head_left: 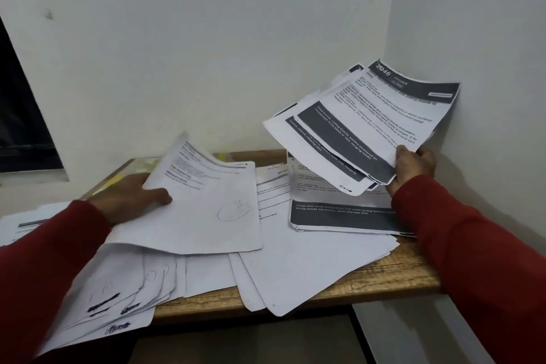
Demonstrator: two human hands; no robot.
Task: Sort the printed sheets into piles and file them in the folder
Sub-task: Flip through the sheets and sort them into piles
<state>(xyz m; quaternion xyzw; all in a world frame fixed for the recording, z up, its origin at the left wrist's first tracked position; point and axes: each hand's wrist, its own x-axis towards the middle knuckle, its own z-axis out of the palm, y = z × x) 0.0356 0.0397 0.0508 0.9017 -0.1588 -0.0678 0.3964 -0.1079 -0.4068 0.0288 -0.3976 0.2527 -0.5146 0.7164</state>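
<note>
Several loose sheets (pixel 295 269) are lying unsorted along the table's (pixel 399 275) near edge at lower centre. Mid-left, the left hand (pixel 133 198) is pinching one sheet (pixel 206 204). Upper right, the right hand (pixel 413 167) is gripping a fanned bundle (pixel 363 124) above a started pile (pixel 339 213). A possible folder (pixel 118 177) is lying far left, so filing probably has not begun.

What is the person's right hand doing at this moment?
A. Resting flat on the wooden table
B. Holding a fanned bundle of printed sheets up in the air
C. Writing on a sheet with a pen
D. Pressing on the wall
B: the right hand grips the lower edge of a fanned bundle of printed sheets, raised above the stack with the dark band on the wooden table.
</note>
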